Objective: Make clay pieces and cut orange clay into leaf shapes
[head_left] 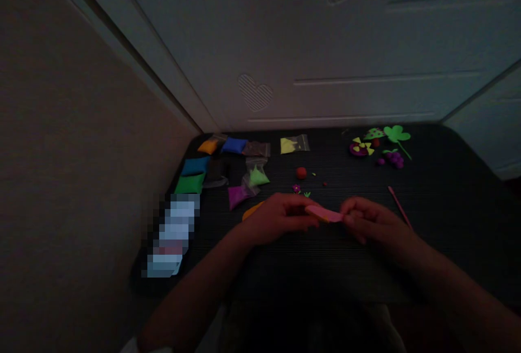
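Both my hands meet over the middle of a dark ribbed mat (448, 206). My left hand (277, 217) and my right hand (372, 221) are each closed on one end of a pink strip of clay (324, 213), which stretches between them. An orange piece (251, 210) shows just behind my left hand. A small red clay ball (301, 172) lies a little beyond the hands, with tiny purple and green bits (300, 190) near it.
Several small bags of coloured clay (228, 165) lie at the back left, a yellow one (293, 144) further right. Finished clay shapes (382, 144), a clover, grapes and a mushroom, sit at the back right. A thin pink stick (399, 206) lies right of my right hand. A white door stands behind.
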A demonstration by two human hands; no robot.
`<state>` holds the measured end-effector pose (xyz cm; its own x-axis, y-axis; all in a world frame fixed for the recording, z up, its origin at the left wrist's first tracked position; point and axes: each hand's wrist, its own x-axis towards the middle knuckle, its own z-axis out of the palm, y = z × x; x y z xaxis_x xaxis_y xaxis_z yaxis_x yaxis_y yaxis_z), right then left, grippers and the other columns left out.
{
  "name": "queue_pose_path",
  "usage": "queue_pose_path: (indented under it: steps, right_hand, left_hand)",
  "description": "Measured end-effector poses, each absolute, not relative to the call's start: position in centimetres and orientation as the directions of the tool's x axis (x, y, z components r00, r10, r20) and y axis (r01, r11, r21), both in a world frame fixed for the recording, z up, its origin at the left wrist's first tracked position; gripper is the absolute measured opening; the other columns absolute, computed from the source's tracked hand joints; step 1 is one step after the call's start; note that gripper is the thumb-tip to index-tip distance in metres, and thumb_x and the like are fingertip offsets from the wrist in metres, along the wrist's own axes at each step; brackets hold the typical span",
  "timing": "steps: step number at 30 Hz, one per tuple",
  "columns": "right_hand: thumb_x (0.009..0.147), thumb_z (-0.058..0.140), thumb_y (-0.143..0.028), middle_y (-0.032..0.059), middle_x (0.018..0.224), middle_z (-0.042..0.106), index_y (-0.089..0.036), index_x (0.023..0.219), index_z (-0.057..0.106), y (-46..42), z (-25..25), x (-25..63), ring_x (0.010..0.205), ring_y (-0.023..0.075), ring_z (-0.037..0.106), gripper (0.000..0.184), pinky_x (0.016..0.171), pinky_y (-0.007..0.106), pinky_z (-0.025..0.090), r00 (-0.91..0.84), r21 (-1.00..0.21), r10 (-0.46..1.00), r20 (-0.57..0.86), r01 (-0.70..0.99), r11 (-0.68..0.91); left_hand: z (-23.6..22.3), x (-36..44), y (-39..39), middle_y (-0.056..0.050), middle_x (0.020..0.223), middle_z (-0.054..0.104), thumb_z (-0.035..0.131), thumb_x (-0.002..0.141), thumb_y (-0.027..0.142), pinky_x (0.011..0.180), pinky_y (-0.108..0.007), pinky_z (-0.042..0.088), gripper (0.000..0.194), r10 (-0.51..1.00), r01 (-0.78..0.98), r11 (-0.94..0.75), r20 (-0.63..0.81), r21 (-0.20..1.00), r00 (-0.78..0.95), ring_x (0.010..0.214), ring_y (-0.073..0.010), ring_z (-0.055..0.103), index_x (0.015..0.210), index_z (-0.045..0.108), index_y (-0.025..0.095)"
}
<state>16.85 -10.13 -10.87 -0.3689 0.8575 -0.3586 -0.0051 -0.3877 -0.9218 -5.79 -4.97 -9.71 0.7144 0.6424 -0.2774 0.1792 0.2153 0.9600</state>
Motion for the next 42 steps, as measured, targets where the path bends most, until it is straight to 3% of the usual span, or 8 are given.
queue_pose_path:
  steps: [6,10,13,18,27,31,38,42]
  right_hand:
    - [0.082,0.06,-0.039,-0.0073,0.055,0.039,-0.021,0.087,0.054,-8.7,-12.4,16.2,0.05,0.0071,0.033,0.02,0.048,0.022,0.023,-0.244,-0.94,0.916,-0.317,-0.044,-0.338]
    - [0.083,0.057,-0.041,-0.0035,0.065,0.047,-0.024,0.094,0.057,-9.4,-12.2,16.3,0.054,0.0093,0.043,0.021,0.047,0.022,0.032,-0.079,-0.949,0.956,-0.282,0.169,-0.266]
    - [0.084,0.054,-0.039,0.0018,0.078,0.058,-0.026,0.096,0.06,-9.7,-11.8,16.6,0.067,0.0141,0.055,0.019,0.055,0.025,0.044,-0.037,-0.921,0.992,-0.123,0.376,-0.1]
    - [0.089,0.047,-0.029,0.003,0.092,0.063,-0.028,0.103,0.056,-10.0,-11.8,16.5,0.077,0.0159,0.061,0.017,0.063,0.026,0.048,-0.137,-0.803,0.99,0.025,0.587,0.102]
    - [0.085,0.048,-0.013,-0.0001,0.068,0.056,-0.022,0.109,0.051,-10.3,-13.3,15.8,0.061,0.015,0.05,0.026,0.058,0.03,0.039,-0.415,-0.462,0.842,0.345,0.706,0.537]
    - [0.086,0.046,-0.015,0.0013,0.068,0.055,-0.024,0.108,0.051,-10.1,-13.1,16.8,0.063,0.017,0.051,0.024,0.059,0.033,0.039,-0.374,-0.408,0.858,0.351,0.764,0.5]
    - [0.089,0.041,-0.023,0.0087,0.083,0.063,-0.017,0.114,0.055,-7.2,-13.5,19.2,0.075,0.0238,0.059,0.029,0.066,0.039,0.042,-0.003,-0.229,0.981,0.195,0.972,0.048]
    - [0.088,0.04,-0.023,0.0112,0.096,0.065,-0.016,0.116,0.056,-6.2,-14.2,19.5,0.085,0.0275,0.06,0.033,0.071,0.043,0.044,0.02,-0.142,0.995,0.095,0.99,-0.006]
  left_hand:
    - [-11.2,-5.9,-5.1,-0.001,0.074,0.068,0.068,0.074,0.026,0.063,-0.022,0.046,0.02,0.711,0.03,0.415,-0.345,0.909,0.612,0.063,-0.0086,0.059,0.09,0.067,0.013]
    - [-12.1,-5.7,-5.2,-0.002,0.072,0.067,0.067,0.075,0.025,0.062,-0.022,0.047,0.018,0.717,-0.015,0.486,-0.389,0.874,0.578,0.062,-0.0087,0.059,0.088,0.066,0.012]
    - [-12.3,-5.6,-5.3,-0.002,0.073,0.067,0.067,0.075,0.025,0.061,-0.022,0.048,0.019,0.706,-0.039,0.55,-0.439,0.834,0.555,0.062,-0.0093,0.06,0.088,0.066,0.013]
    - [-12.0,-5.8,-5.3,-0.001,0.074,0.067,0.068,0.075,0.024,0.06,-0.02,0.048,0.017,0.711,-0.088,0.564,-0.429,0.821,0.556,0.063,-0.0083,0.062,0.088,0.066,0.013]
    - [-12.1,-5.8,-5.4,-0.002,0.075,0.067,0.069,0.074,0.022,0.057,-0.022,0.05,0.018,0.71,-0.169,0.597,-0.417,0.785,0.567,0.059,-0.0096,0.062,0.089,0.064,0.012]
    - [-12.2,-5.7,-5.4,-0.002,0.075,0.067,0.069,0.073,0.022,0.055,-0.023,0.051,0.019,0.695,-0.203,0.627,-0.422,0.752,0.583,0.058,-0.0104,0.063,0.088,0.062,0.014]
    - [-12.4,-5.1,-6.0,-0.002,0.076,0.067,0.066,0.075,0.026,0.066,-0.024,0.05,0.027,0.725,-0.054,0.546,-0.439,0.836,0.53,0.065,-0.0103,0.061,0.1,0.064,0.014]
    - [-12.2,-5.2,-6.4,-0.005,0.098,0.068,0.06,0.08,0.027,0.077,-0.03,0.051,0.027,0.791,0.098,0.337,-0.338,0.936,0.511,0.08,-0.0138,0.063,0.106,0.066,0.021]
